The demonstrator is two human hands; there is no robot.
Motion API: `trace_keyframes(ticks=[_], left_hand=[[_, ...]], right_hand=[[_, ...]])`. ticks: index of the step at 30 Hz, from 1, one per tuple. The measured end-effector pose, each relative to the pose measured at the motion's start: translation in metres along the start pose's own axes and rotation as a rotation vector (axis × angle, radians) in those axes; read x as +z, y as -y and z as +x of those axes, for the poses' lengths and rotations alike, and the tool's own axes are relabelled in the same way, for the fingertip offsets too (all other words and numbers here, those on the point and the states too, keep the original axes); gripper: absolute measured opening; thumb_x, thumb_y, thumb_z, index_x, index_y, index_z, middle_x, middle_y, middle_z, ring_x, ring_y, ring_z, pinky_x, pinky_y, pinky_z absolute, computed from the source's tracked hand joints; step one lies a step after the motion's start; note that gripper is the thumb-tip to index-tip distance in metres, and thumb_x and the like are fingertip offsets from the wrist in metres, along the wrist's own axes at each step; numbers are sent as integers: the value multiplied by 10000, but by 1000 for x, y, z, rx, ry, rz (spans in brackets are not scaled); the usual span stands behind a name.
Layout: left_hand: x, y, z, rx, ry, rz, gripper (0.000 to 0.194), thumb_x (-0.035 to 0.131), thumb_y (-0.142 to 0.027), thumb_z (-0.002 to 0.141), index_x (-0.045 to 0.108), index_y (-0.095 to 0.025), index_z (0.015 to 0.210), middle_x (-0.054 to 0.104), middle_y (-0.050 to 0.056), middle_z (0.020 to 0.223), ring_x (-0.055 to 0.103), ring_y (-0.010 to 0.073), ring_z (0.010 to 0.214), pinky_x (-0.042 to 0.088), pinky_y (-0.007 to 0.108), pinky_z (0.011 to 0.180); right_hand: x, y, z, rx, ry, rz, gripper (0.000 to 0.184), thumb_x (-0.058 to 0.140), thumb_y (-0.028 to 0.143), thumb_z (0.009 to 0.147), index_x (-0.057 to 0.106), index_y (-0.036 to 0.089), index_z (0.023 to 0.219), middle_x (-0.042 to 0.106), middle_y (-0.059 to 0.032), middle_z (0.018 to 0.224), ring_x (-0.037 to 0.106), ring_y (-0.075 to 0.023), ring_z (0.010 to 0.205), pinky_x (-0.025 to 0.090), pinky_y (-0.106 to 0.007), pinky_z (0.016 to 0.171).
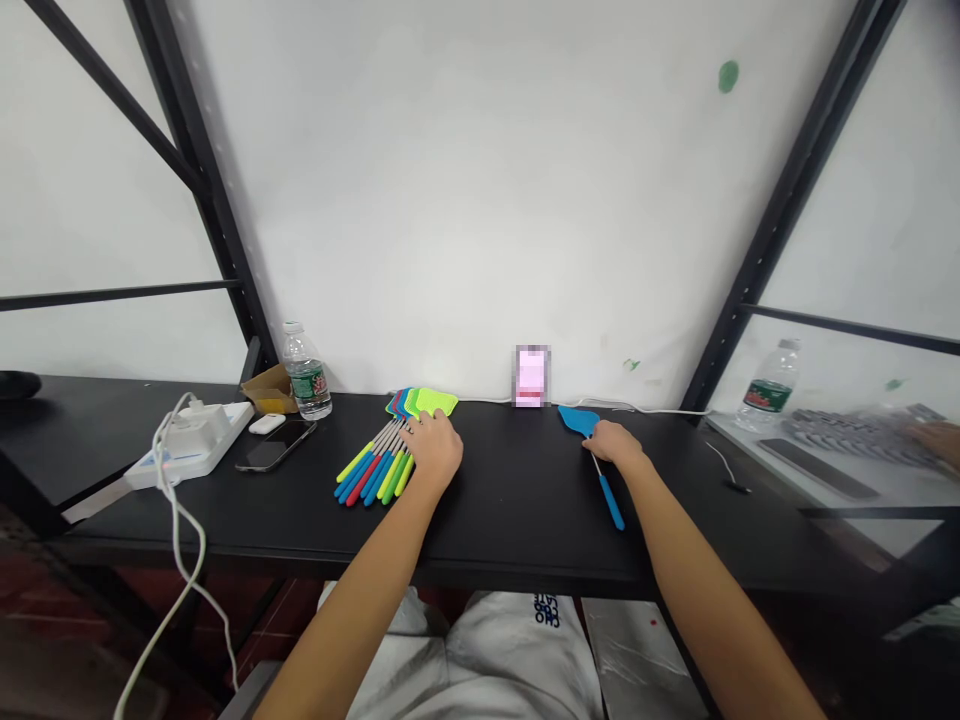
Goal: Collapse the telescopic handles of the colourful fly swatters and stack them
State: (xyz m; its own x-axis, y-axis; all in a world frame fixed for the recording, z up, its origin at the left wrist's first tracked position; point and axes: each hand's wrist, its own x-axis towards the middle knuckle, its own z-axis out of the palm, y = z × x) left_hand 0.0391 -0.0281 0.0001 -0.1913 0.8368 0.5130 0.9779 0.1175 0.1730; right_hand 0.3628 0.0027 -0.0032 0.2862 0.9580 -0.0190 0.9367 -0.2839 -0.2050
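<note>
A fanned row of fly swatters (379, 470) lies on the black table, with blue, green, yellow-green and red handles and metal shafts. My left hand (433, 446) rests over their right side, its fingers curled onto the shafts just below a yellow-green head. How many it grips is hidden by the hand. Further right, a single blue fly swatter (611, 502) lies with its head away from me and its handle towards me. My right hand (616, 444) is closed around its shaft near the head.
On the left stand a water bottle (307, 380), an open cardboard box (270, 388), a phone (276, 446), a white earphone case (266, 424) and a power strip (191, 445) with white cables. A lit screen (532, 376) leans at the wall. Another bottle (771, 385) stands right, beyond the black frame.
</note>
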Motion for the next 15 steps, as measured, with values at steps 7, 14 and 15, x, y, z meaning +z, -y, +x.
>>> trace_keyframes(ticks=[7, 14, 15], left_hand=[[11, 22, 15, -90, 57, 76, 335, 478, -154, 798, 624, -41, 1077, 561, 251, 1122, 500, 356, 1037, 315, 436, 845], [17, 26, 22, -114, 178, 81, 315, 463, -167, 822, 673, -74, 1037, 593, 241, 1137, 514, 364, 1084, 332, 423, 876], [16, 26, 23, -114, 197, 86, 317, 470, -166, 816, 675, -75, 1040, 598, 240, 1136, 518, 364, 1085, 336, 420, 877]], right_hand=[[-4, 0, -3, 40, -2, -21, 335, 623, 306, 812, 667, 127, 1091, 636, -219, 1159, 637, -335, 1051, 506, -398, 800], [-3, 0, -2, 72, -10, -25, 360, 611, 301, 823, 658, 112, 1126, 631, -231, 1172, 634, -347, 1064, 503, -408, 809], [-3, 0, -2, 74, -8, -27, 364, 611, 306, 823, 658, 112, 1127, 630, -232, 1170, 635, -348, 1062, 504, -410, 806]])
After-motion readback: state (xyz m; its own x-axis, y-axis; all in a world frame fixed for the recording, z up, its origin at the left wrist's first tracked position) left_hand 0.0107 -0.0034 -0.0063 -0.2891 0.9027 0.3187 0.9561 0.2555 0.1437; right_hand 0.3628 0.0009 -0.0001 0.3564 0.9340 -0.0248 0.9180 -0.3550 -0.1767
